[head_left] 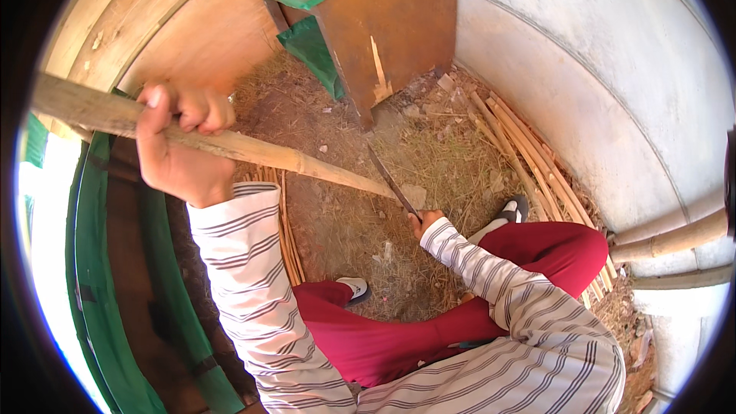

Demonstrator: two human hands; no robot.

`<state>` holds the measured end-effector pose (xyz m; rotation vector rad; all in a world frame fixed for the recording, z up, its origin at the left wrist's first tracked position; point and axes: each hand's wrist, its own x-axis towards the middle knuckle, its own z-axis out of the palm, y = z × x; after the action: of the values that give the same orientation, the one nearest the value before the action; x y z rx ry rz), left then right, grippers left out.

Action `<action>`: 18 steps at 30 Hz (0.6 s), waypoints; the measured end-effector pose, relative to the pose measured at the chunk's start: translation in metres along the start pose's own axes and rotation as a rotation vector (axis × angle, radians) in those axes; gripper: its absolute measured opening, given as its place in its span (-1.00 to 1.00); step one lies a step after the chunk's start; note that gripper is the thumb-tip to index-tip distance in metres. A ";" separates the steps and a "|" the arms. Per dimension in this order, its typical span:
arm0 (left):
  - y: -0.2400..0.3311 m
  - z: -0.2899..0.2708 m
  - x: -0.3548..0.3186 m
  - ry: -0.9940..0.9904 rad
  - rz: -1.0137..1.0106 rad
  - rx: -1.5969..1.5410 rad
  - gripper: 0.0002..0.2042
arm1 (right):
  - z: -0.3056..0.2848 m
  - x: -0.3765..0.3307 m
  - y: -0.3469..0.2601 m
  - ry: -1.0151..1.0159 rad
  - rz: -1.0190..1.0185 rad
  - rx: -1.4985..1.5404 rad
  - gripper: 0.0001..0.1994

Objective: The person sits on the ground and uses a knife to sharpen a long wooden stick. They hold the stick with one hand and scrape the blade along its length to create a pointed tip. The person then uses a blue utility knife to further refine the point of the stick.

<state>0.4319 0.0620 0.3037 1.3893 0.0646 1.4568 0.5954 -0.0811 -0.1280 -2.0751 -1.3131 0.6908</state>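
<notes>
My left hand is raised at the left, its fingers wrapped round a long bamboo pole. The pole slopes down from the upper left toward the middle, with its thinner end low. My right hand grips a long, dark-bladed knife by its handle, which the fingers mostly hide. The blade points up and away, crossing the pole close to its lower end. Whether the edge touches or cuts into the bamboo, I cannot tell. My legs in dark red trousers are bent wide apart below.
A brown wooden cabinet with a green top stands ahead, its front panel splintered. Bamboo strips lie along the pale right wall; more strips lie by my left leg. Green-edged framing runs along the left. Straw litters the dirt floor.
</notes>
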 end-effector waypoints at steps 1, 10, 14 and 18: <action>0.000 0.002 0.001 0.006 -0.003 -0.006 -0.81 | -0.007 0.001 -0.006 0.007 0.008 -0.023 -0.51; -0.004 0.028 0.005 0.121 0.017 -0.006 -0.74 | -0.078 -0.016 -0.077 0.018 -0.027 0.071 -0.50; -0.007 0.040 0.010 0.125 0.090 0.072 -0.71 | -0.154 -0.051 -0.155 0.096 -0.180 0.204 -0.60; -0.014 0.058 0.003 0.304 0.161 0.170 -0.74 | -0.225 -0.089 -0.228 0.158 -0.342 0.205 -0.64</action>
<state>0.4840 0.0356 0.3154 1.3205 0.2817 1.8241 0.5765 -0.1288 0.2006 -1.6538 -1.3971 0.4773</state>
